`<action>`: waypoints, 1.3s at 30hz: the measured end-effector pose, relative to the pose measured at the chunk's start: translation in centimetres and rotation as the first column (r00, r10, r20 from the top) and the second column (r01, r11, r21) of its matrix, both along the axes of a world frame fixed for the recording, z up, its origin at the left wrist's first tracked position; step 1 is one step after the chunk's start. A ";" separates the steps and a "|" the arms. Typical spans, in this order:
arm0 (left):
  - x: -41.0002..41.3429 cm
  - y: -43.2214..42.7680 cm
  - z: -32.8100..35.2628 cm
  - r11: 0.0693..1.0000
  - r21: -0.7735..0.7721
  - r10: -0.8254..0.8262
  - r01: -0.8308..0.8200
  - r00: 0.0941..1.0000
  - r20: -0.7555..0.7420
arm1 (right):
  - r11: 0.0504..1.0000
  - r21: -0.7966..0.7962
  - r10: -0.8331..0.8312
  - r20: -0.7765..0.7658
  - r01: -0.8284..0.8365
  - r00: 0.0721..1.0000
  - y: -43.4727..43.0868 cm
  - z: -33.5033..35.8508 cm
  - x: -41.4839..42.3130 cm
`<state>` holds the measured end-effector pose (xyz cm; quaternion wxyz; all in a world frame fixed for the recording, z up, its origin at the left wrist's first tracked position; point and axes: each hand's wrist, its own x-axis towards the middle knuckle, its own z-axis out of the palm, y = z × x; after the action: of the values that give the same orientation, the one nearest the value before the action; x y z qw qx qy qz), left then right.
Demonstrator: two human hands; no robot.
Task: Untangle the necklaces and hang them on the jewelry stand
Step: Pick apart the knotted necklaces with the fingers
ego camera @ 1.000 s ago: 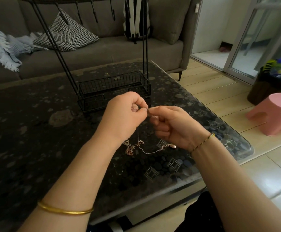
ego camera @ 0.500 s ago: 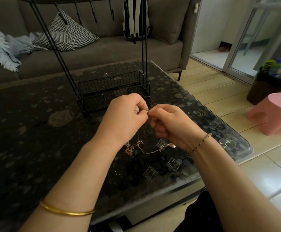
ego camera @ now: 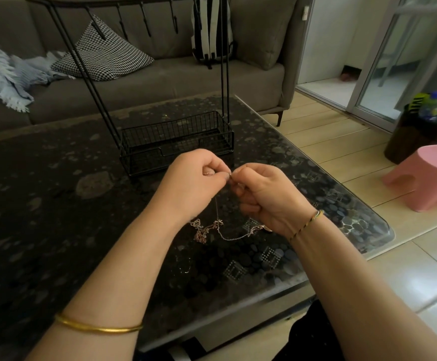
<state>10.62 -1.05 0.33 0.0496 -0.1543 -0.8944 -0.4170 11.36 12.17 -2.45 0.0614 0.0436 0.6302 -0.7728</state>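
Both hands are meeting above the table. The left hand (ego camera: 194,183) is curling its fingers and pinching the top of a silver chain (ego camera: 216,209) between thumb and forefinger. The right hand (ego camera: 267,196), fingers likewise curled, is pinching the same spot from the other side, so the two sets of fingertips are touching.

The chain is hanging straight down from the pinch, between the two wrists, and running into the tangled necklaces (ego camera: 203,231), which are lying on the dark table (ego camera: 56,204) just beneath the left wrist. A slack loop is sagging across toward the right wrist, where a small pendant (ego camera: 267,228) is partly hiding behind the hand.

The jewelry stand (ego camera: 175,136) is standing just beyond the knuckles, its hooks overhead and its top bar partly running out of view. Whether the fingertips are gripping a clasp or a link is too small to make out.
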 end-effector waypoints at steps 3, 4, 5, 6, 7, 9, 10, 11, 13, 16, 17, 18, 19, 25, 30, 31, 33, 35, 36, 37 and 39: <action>-0.3 -0.2 0.2 0.983 0.179 0.014 -0.044 0.986 0.166 | 1.000 -0.019 -0.022 -0.022 0.022 1.000 0.0 0.1 -0.1; -0.4 -0.2 0.3 0.968 0.243 0.012 -0.061 0.980 0.200 | 0.999 -0.022 -0.029 -0.034 0.028 0.999 0.0 0.1 -0.1; -0.4 -0.3 0.4 0.954 0.292 0.009 -0.073 0.976 0.216 | 0.999 -0.022 -0.033 -0.047 0.032 0.998 0.0 0.1 -0.1; -0.3 -0.3 0.5 0.945 0.319 0.005 -0.077 0.976 0.219 | 0.999 -0.020 -0.037 -0.061 0.036 0.997 -0.1 0.2 0.0; -0.2 -0.3 0.6 0.940 0.333 -0.001 -0.074 0.976 0.218 | 0.999 -0.013 -0.042 -0.077 0.041 0.996 -0.1 0.2 0.0; 0.0 -0.3 0.7 0.931 0.361 -0.019 -0.062 0.976 0.217 | 0.998 0.015 -0.063 -0.112 0.065 0.992 -0.2 0.3 0.0; 0.0 -0.4 0.8 0.923 0.380 -0.026 -0.060 0.975 0.219 | 0.996 0.031 -0.077 -0.128 0.081 0.989 -0.2 0.4 0.1; 0.1 -0.4 0.8 0.915 0.398 -0.032 -0.061 0.974 0.223 | 0.995 0.041 -0.088 -0.140 0.095 0.986 -0.2 0.4 0.1; 0.1 -0.5 0.8 0.904 0.424 -0.050 -0.058 0.970 0.238 | 0.995 0.044 -0.084 -0.139 0.090 0.987 -0.2 0.5 0.3; 0.1 -0.8 0.8 0.911 0.412 -0.088 -0.023 0.965 0.248 | 0.999 0.016 -0.027 -0.117 0.029 0.993 -0.4 0.6 0.5; 0.2 -0.9 0.8 0.920 0.392 -0.091 -0.013 0.965 0.246 | 1.000 0.012 -0.011 -0.115 0.013 0.993 -0.4 0.7 0.6; 0.1 -1.0 0.7 0.932 0.363 -0.087 -0.006 0.967 0.240 | 1.000 0.014 0.000 -0.116 0.002 0.993 -0.5 0.8 0.7; 0.1 -1.0 0.6 0.944 0.330 -0.078 -0.002 0.970 0.230 | 1.000 0.022 0.006 -0.117 -0.003 0.993 -0.5 0.8 0.8; -0.2 -1.4 0.0 0.976 0.217 -0.066 0.019 0.976 0.208 | 0.997 0.045 -0.056 -0.137 0.063 0.989 -0.3 0.7 0.4; -0.2 -1.6 -0.2 0.990 0.131 -0.076 0.055 0.983 0.167 | 0.995 0.061 -0.072 -0.160 0.083 0.984 -0.1 0.7 0.3; -0.3 -1.6 -0.1 0.990 0.129 -0.071 0.051 0.985 0.158 | 0.994 0.069 -0.070 -0.164 0.082 0.984 -0.1 0.7 0.4; -0.3 -1.7 0.0 0.991 0.127 -0.057 0.039 0.988 0.141 | 0.992 0.096 -0.059 -0.173 0.076 0.983 0.0 0.7 0.4; -0.2 -1.7 0.0 0.990 0.140 -0.041 0.023 0.991 0.126 | 0.991 0.121 -0.041 -0.185 0.064 0.982 0.0 0.7 0.4; -0.1 -1.7 0.1 0.988 0.153 -0.033 0.015 0.992 0.118 | 0.990 0.127 -0.032 -0.187 0.057 0.982 0.0 0.7 0.4; -0.1 -1.6 0.1 0.986 0.165 -0.024 0.006 0.994 0.110 | 0.990 0.130 -0.025 -0.187 0.050 0.982 0.0 0.7 0.4; 0.0 -1.5 0.3 0.984 0.177 -0.008 -0.010 0.995 0.101 | 0.990 0.132 -0.013 -0.180 0.038 0.984 0.0 0.6 0.5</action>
<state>10.59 -2.54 0.59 0.0179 -0.1276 -0.8552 -0.5021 11.81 12.18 -1.80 -0.0084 -0.0137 0.6835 -0.7297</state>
